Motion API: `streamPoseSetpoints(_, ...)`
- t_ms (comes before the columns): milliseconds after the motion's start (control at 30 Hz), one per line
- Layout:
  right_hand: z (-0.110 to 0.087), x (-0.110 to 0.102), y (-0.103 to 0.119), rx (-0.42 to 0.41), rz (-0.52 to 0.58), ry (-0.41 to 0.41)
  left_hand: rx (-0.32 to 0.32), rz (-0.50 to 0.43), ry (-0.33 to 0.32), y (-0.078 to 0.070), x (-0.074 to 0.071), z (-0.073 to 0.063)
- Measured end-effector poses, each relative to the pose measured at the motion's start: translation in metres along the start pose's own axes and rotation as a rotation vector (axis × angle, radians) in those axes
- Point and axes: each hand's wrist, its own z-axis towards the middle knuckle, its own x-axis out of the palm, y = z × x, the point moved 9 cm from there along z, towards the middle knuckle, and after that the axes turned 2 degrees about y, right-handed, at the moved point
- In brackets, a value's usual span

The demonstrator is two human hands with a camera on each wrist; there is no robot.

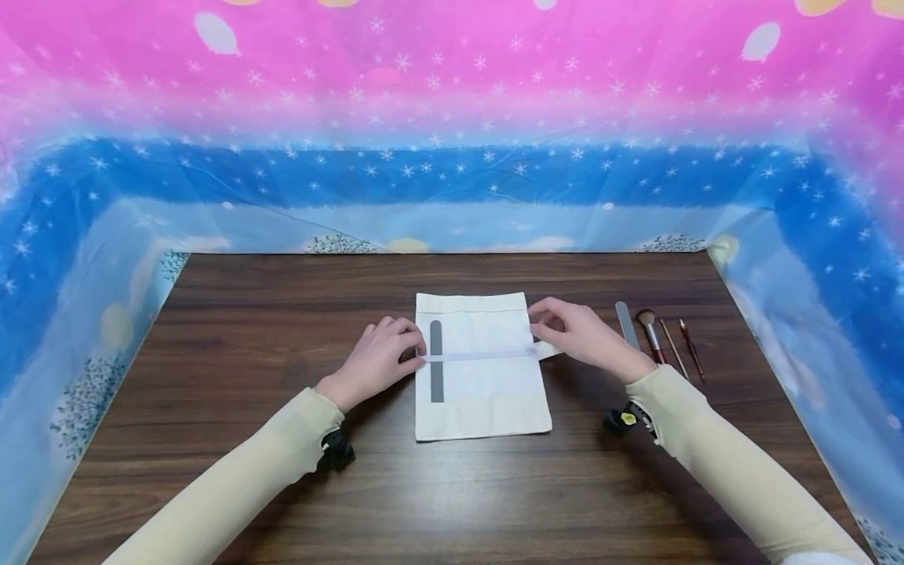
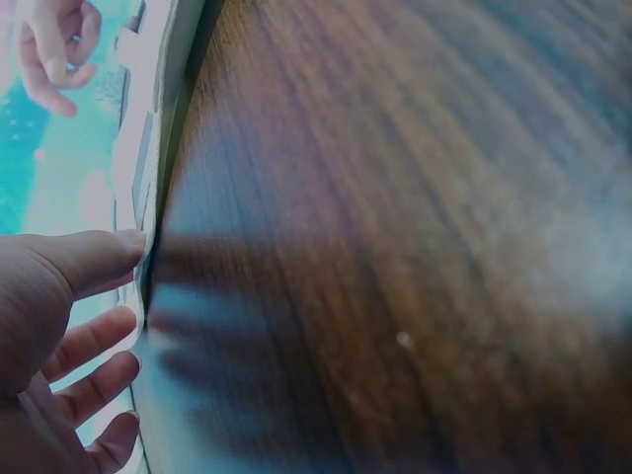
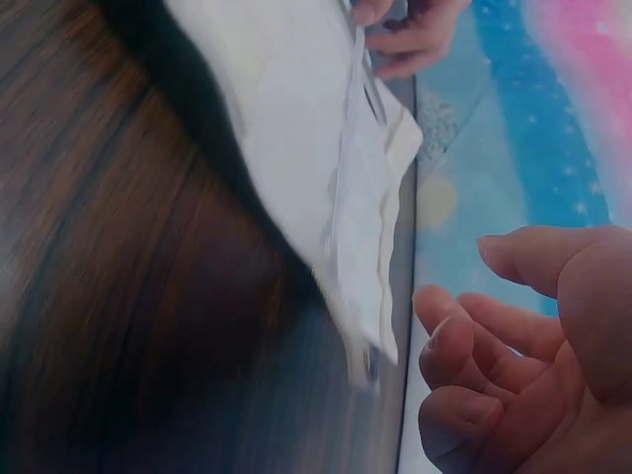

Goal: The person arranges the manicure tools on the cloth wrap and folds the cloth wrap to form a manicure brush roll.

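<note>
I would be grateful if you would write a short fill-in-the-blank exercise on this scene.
1. In the head view, the left hand touches the ____ edge of the white cloth.
2. The white band crosses ____ the dark strip on the cloth.
3. Right of the cloth, ____ slim items lie side by side on the table.
4. Between the pale strip and the stick lies the ____.

Missing words: left; over; four; brush.

Two hands, one cloth, two grey files, one makeup brush, two slender tools.
</note>
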Motion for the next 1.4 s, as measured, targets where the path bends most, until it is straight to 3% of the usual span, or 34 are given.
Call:
streamPoseSetpoints(467, -0.034, -0.035, -0.05, 0.087, -0.081, -0.1, 0.013, -0.013, -0.005, -0.002, -0.002, -0.003)
streamPoseSetpoints(833, -0.053, -0.049, -0.085, 0.136, -0.154, -0.132, 0.009, -0.013, -0.006, -0.001, 0.001, -0.002)
streamPoseSetpoints(1033, -0.06, -0.05, -0.096, 0.167, -0.171, -0.121, 0.008, -0.016, -0.008, 0.0, 0.001, -0.002)
streamPoseSetpoints(1400, -0.067, -0.056, -0.104, 0.19, -0.324, -0.154, 0.009, -0.008, -0.011, 0.001, 0.0, -0.001)
